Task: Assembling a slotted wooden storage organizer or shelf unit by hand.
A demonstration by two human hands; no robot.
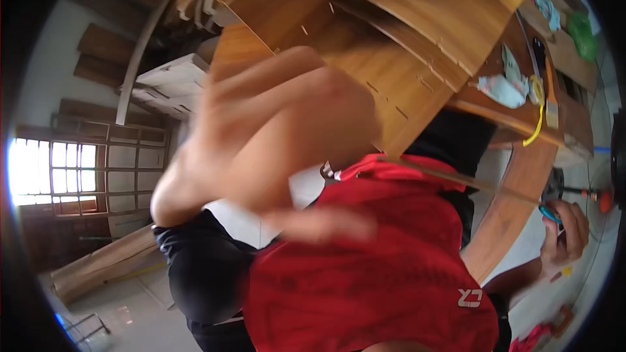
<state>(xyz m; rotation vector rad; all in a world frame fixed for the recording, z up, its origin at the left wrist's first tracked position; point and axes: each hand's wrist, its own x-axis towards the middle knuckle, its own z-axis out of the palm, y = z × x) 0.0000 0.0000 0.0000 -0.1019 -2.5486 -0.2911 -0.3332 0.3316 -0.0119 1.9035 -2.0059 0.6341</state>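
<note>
My left hand [287,124] is large, close up and smeared by motion, its fingers curled in front of the wooden furniture. What its fingertips hold, if anything, is hidden. Out at the lower right, my right hand [566,238] grips a small teal-and-dark object that looks like a tape measure [550,214]. A long, thin brownish strip [463,180] runs from it across my red shirt toward my left hand; its far end passes out of sight behind that hand. Beyond is a varnished wooden piece of furniture [417,32] with slots and thin splinters or pegs along its edges.
On the right, a wooden bench [495,112] bears a crumpled whitish bag [503,90], a yellow cord [538,117] and a brush-like tool [551,107]. A green bag [581,36] lies farther off. Boards lean at the left, near a barred window [55,173]; a long timber [107,261] rests on the floor.
</note>
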